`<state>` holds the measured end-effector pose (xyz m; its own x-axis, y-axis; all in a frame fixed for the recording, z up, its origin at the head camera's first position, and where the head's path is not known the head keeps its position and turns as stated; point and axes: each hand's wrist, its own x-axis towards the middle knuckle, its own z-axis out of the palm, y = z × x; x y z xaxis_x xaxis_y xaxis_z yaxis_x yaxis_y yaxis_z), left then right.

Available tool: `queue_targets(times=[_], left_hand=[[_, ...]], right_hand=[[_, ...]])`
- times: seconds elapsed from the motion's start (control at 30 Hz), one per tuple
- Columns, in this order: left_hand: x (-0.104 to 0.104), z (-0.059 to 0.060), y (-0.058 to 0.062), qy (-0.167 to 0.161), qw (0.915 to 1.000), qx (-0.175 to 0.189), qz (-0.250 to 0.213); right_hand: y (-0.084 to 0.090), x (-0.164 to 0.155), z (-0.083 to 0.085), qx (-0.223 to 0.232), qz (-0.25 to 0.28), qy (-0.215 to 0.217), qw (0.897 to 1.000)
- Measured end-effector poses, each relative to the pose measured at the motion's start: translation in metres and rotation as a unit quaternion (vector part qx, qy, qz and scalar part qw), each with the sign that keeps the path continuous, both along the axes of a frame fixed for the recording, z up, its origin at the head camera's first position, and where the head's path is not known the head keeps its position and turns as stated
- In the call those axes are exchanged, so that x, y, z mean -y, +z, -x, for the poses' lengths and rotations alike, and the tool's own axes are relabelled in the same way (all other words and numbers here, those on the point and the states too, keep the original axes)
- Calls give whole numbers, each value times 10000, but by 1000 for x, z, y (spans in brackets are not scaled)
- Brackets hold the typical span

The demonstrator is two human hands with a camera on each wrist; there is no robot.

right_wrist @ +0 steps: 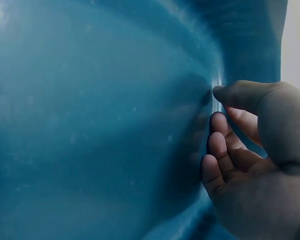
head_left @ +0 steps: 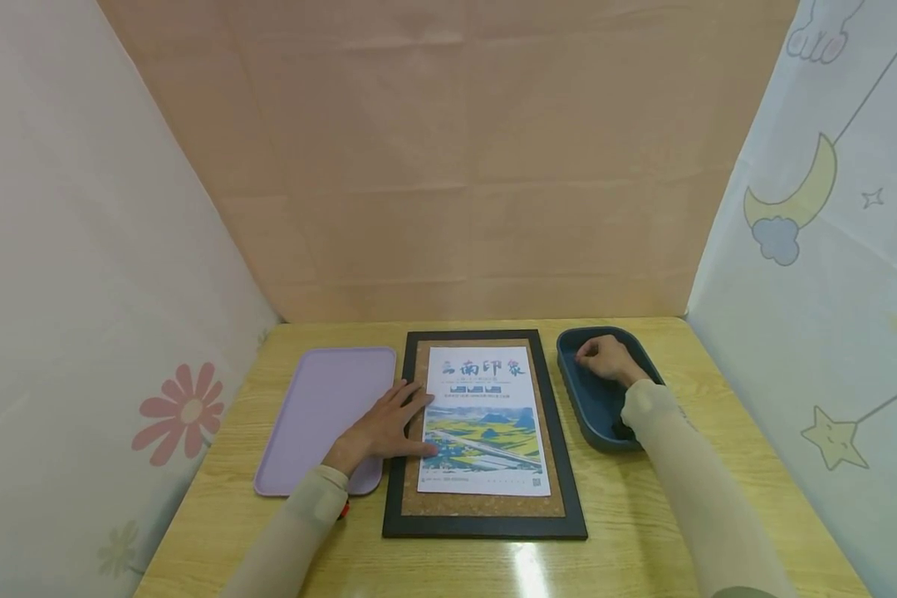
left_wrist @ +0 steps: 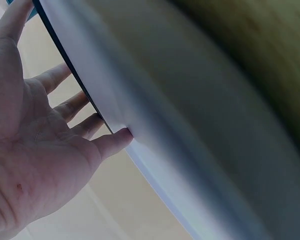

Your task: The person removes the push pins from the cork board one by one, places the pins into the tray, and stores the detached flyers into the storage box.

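A person's left hand [head_left: 384, 428] lies flat, fingers straight and spread, across the left border of a black-framed cork board [head_left: 484, 507] at the middle of the wooden tabletop [head_left: 628, 531], its fingertips pressing the left margin of a printed poster [head_left: 486, 432] that rests on the cork — a sheet with blue lettering above a photograph of yellow fields. The right hand [head_left: 605, 359] sits inside a dark blue tray [head_left: 590, 407] near the tabletop's far right corner, fingers curled with their tips against the tray's inner surface; the right wrist view shows fingertips [right_wrist: 216, 150] and thumb drawn close together there, and whether anything is pinched between them cannot be told. A lilac tray [head_left: 321, 407] lies just left of the board — toward the tabletop's left edge — with the left wrist partly over its near right corner.
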<state>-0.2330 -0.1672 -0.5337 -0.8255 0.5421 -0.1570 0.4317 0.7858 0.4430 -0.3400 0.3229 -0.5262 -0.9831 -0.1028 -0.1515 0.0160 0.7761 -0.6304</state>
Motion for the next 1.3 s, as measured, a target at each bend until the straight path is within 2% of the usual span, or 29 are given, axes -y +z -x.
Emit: queue_targets(times=[0.37, 0.6, 0.77, 1.3], left_hand=[[0, -2, 1, 16, 10000, 26, -75], [2, -4, 0, 15, 9999, 41, -117], [2, -4, 2, 16, 9999, 60, -84], [2, -3, -1, 37, 9999, 50, -119]], right_hand=[[-6, 3, -2, -243, -47, -121, 9996], [-10, 3, -3, -214, 61, -177, 9996], [-7, 2, -5, -198, 118, -118, 9997], [-6, 1, -5, -137, 111, -72, 9998]])
